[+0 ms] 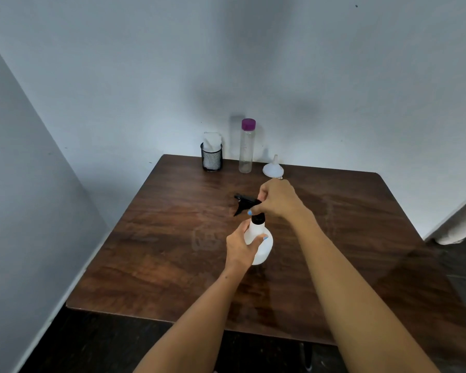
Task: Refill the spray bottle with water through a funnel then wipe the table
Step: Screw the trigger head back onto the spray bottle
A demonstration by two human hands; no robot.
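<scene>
A white spray bottle [262, 247] stands upright in the middle of the dark wooden table [156, 238]. My left hand [241, 246] wraps around its round body. My right hand [276, 199] grips the black spray head [244, 203] on top of the neck, whose nozzle and trigger point left. At the back of the table stand a tall clear water bottle [246, 149] with a purple cap and a white funnel [273, 166] resting mouth down, spout up.
A black mesh cup [211, 156] holding white cloth or paper stands at the back left, next to the water bottle. Walls close in behind and to the left. The floor is dark; something pale lies at the right edge [460, 224].
</scene>
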